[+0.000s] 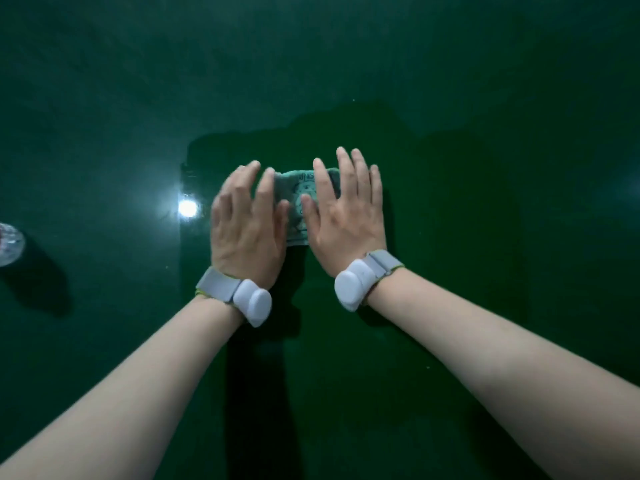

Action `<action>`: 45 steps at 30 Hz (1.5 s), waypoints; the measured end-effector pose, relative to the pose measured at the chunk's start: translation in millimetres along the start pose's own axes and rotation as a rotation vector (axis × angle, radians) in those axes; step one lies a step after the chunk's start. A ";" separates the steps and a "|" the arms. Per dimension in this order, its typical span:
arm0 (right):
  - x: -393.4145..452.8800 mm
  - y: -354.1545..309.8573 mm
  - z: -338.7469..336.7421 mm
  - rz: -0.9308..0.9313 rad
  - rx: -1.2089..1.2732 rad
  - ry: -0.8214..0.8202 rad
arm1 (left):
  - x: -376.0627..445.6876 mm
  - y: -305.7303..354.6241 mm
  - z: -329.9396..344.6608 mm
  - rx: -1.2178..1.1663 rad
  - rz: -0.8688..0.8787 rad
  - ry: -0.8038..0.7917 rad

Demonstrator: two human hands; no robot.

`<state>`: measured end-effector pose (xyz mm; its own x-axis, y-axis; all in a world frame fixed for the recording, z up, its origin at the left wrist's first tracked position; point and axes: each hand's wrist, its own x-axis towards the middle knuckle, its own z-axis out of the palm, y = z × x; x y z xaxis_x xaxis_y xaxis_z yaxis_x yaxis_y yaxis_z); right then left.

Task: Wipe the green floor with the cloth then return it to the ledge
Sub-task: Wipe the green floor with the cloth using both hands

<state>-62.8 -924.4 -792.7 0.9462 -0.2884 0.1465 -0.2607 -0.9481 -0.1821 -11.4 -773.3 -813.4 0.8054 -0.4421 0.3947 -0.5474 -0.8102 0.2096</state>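
Observation:
A small pale green cloth (297, 199) with a printed pattern lies flat on the glossy green floor (450, 81). My left hand (247, 223) rests palm down on the cloth's left part, fingers spread. Palm down too, my right hand (346, 209) covers its right part. Only a strip of cloth shows between the two hands. Both wrists carry grey bands with white pods. The ledge is not in view.
A clear plastic bottle (9, 244) stands at the left edge of the view. A bright lamp reflection (187, 208) shines on the floor just left of my left hand. Dark shadows of my arms fall around the cloth.

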 end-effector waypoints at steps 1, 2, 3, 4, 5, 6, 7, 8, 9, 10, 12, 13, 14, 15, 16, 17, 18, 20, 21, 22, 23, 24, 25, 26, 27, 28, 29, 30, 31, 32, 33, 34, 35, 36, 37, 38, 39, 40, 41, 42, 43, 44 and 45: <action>-3.9 -4.7 0.5 -0.012 -0.020 -0.045 | -1.8 4.7 -1.3 -0.033 0.048 -0.028; -11.7 -3.7 1.5 -0.024 -0.053 -0.088 | -6.4 13.5 -1.3 -0.054 0.077 -0.070; -15.0 -3.2 2.9 -0.043 -0.080 -0.118 | -8.3 17.8 -2.3 -0.048 0.099 -0.103; -18.5 -1.1 5.1 -0.060 -0.101 -0.141 | -11.6 21.0 -3.0 -0.030 0.123 -0.132; -20.0 0.7 7.0 -0.074 -0.117 -0.156 | -13.5 22.6 -3.1 -0.016 0.146 -0.158; -19.8 1.3 8.9 -0.084 -0.124 -0.168 | -14.4 23.1 -2.7 -0.017 0.154 -0.189; -18.3 1.0 11.2 -0.085 -0.116 -0.178 | -14.1 22.8 -2.3 -0.028 0.131 -0.231; -15.6 0.5 12.5 -0.079 -0.096 -0.189 | -12.5 22.0 -2.4 -0.040 0.091 -0.272; -15.6 1.1 11.9 -0.068 -0.073 -0.201 | -12.2 22.8 -2.8 -0.054 0.053 -0.311; -12.2 0.4 12.6 -0.064 -0.058 -0.211 | -9.6 20.6 -1.6 -0.067 0.020 -0.342; -8.4 1.6 13.8 -0.069 -0.044 -0.230 | -5.8 19.4 -0.3 -0.078 -0.007 -0.404; -5.2 2.9 14.7 -0.073 -0.042 -0.237 | -2.1 17.7 0.6 -0.075 -0.008 -0.428; -1.4 4.4 15.3 -0.078 -0.040 -0.240 | 2.1 15.6 1.4 -0.070 -0.003 -0.445; 3.4 5.5 16.4 -0.080 -0.036 -0.240 | 7.0 13.4 2.8 -0.066 0.000 -0.458; 9.3 6.5 17.6 -0.081 -0.033 -0.239 | 12.2 11.3 5.3 -0.070 -0.003 -0.470; 17.0 7.5 19.1 -0.082 -0.030 -0.239 | 19.6 9.1 8.8 -0.083 -0.012 -0.482; 23.3 7.2 20.2 -0.085 -0.031 -0.240 | 25.2 7.0 11.0 -0.094 -0.026 -0.496; 43.5 9.5 24.1 -0.080 -0.038 -0.246 | 44.1 3.7 19.7 -0.101 -0.049 -0.526; 53.7 10.6 25.5 -0.078 -0.038 -0.252 | 53.6 1.7 23.1 -0.096 -0.060 -0.538; 65.3 11.7 27.3 -0.079 -0.035 -0.257 | 64.4 -0.5 27.0 -0.094 -0.071 -0.547; 78.0 12.8 29.5 -0.082 -0.029 -0.260 | 76.6 -3.3 31.1 -0.092 -0.077 -0.554; 88.1 12.7 30.4 -0.086 -0.025 -0.263 | 86.6 -6.4 33.2 -0.093 -0.084 -0.562; 100.0 13.1 31.6 -0.089 -0.022 -0.267 | 98.6 -9.4 36.3 -0.092 -0.085 -0.573; 111.5 13.7 33.0 -0.086 -0.021 -0.273 | 109.7 -12.1 39.5 -0.093 -0.091 -0.586; 122.8 14.9 34.5 -0.082 -0.022 -0.278 | 120.6 -13.9 43.5 -0.093 -0.095 -0.596; 133.8 16.7 35.7 -0.080 -0.021 -0.283 | 131.2 -15.2 47.6 -0.096 -0.098 -0.602; 140.5 16.5 36.8 -0.082 -0.018 -0.290 | 136.9 -17.3 49.9 -0.092 -0.104 -0.604; 151.0 18.8 37.7 -0.084 -0.016 -0.294 | 146.3 -17.8 54.1 -0.092 -0.107 -0.603; 159.0 20.0 38.8 -0.085 -0.015 -0.302 | 153.1 -18.9 57.7 -0.091 -0.111 -0.606; 166.4 20.7 39.3 -0.084 -0.016 -0.313 | 159.3 -20.0 60.4 -0.088 -0.120 -0.612; 173.0 21.2 39.8 -0.085 -0.016 -0.322 | 165.4 -21.3 63.2 -0.085 -0.127 -0.620; 180.1 22.0 39.9 -0.087 -0.017 -0.334 | 172.4 -22.6 65.6 -0.080 -0.134 -0.630; 185.7 21.3 41.2 -0.089 -0.015 -0.346 | 177.9 -24.9 67.4 -0.073 -0.140 -0.641; 193.0 21.5 41.2 -0.091 -0.018 -0.360 | 185.1 -26.2 68.9 -0.066 -0.145 -0.653; 199.6 21.0 41.2 -0.090 -0.020 -0.371 | 191.6 -27.8 69.8 -0.058 -0.148 -0.665; 205.7 20.9 41.0 -0.087 -0.025 -0.381 | 197.7 -28.7 70.3 -0.049 -0.149 -0.677; 210.9 20.7 40.7 -0.084 -0.027 -0.389 | 203.1 -29.7 71.0 -0.042 -0.149 -0.689; 215.5 20.9 39.5 -0.079 -0.031 -0.401 | 208.0 -29.9 71.2 -0.036 -0.153 -0.703; 218.3 21.0 38.3 -0.075 -0.032 -0.413 | 211.7 -29.6 71.3 -0.025 -0.155 -0.712; 221.9 20.5 37.5 -0.070 -0.031 -0.426 | 216.4 -29.7 71.4 -0.012 -0.156 -0.721; 223.6 19.6 36.5 -0.067 -0.031 -0.438 | 219.4 -29.4 70.4 -0.002 -0.159 -0.730; 224.1 18.8 34.8 -0.068 -0.035 -0.447 | 221.4 -28.5 68.0 0.002 -0.165 -0.742; 223.8 18.7 32.2 -0.067 -0.040 -0.454 | 222.2 -26.1 64.8 0.010 -0.167 -0.754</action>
<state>150.2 -1002.3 -794.7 0.9469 -0.1465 -0.2861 -0.1946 -0.9697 -0.1475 196.5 -875.4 -789.1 0.8160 -0.4534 -0.3587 -0.4059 -0.8911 0.2030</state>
